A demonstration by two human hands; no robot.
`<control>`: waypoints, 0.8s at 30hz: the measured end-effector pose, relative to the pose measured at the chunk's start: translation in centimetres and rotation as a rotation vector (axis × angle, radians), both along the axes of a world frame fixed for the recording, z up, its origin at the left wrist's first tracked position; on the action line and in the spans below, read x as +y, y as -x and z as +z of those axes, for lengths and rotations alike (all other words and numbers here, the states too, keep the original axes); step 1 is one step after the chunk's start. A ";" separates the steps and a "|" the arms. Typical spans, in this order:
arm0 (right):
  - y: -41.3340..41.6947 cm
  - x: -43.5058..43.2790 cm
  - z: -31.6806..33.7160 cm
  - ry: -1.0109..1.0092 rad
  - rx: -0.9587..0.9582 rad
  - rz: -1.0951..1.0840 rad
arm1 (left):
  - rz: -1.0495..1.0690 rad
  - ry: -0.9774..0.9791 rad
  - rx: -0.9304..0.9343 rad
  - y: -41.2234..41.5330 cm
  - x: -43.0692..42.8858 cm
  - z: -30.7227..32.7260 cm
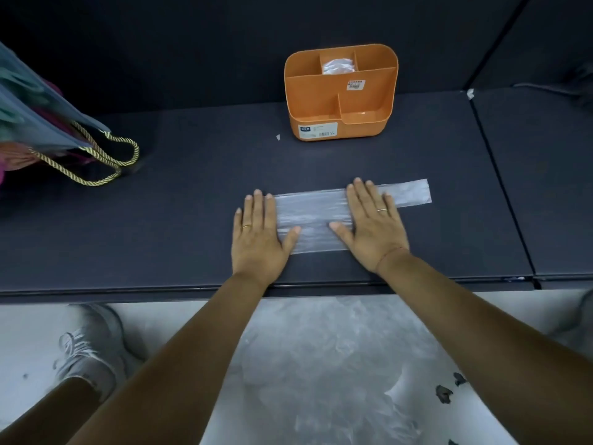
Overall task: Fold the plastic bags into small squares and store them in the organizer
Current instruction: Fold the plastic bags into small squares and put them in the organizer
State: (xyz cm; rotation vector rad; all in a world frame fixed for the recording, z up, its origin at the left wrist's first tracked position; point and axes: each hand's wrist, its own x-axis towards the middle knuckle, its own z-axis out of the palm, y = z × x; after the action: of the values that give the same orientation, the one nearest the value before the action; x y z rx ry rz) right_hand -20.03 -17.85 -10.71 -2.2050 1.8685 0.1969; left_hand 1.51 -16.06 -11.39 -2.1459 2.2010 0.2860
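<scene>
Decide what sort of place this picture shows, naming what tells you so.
Probably a staged workstation, not a home: a dark table against a dark backdrop, an orange organizer with barcode labels, and loose clear plastic on the floor.

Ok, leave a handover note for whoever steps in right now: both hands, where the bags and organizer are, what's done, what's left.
Hands: the left hand is open, pressing flat on the strip's left end. The right hand is open and flat further right, with the strip's right end sticking out past it.
Things: the plastic bag lies as a long flat strip on the table. The organizer stands behind it, apart, with clear plastic in its rear middle compartment, count unclear.
Done: bag narrowed to a strip.
Left: fold it square and store it, then likely the loose plastic below the table edge.
</scene>
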 end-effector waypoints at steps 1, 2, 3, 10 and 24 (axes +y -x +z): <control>1.4 -0.1 0.1 -0.005 0.013 -0.025 | 0.026 0.002 -0.006 -0.7 0.1 0.0; 2.7 -0.2 0.2 -0.001 0.019 -0.048 | 0.046 0.000 -0.016 -1.3 0.2 0.1; 3.7 -0.3 0.1 0.007 0.021 -0.066 | 0.058 -0.009 -0.025 -1.8 0.3 0.2; 5.0 1.2 1.3 0.233 -0.245 -0.209 | 0.069 -0.004 0.004 -2.3 1.3 1.0; 2.0 3.5 1.7 0.091 -0.502 -0.183 | -0.185 0.141 0.316 3.4 3.6 0.1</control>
State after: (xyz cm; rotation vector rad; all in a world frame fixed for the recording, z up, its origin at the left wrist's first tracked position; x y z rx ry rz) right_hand -22.00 -14.40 -8.98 -1.8861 1.7930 -0.4414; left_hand -1.88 -12.44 -11.27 -2.0633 2.6461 0.5044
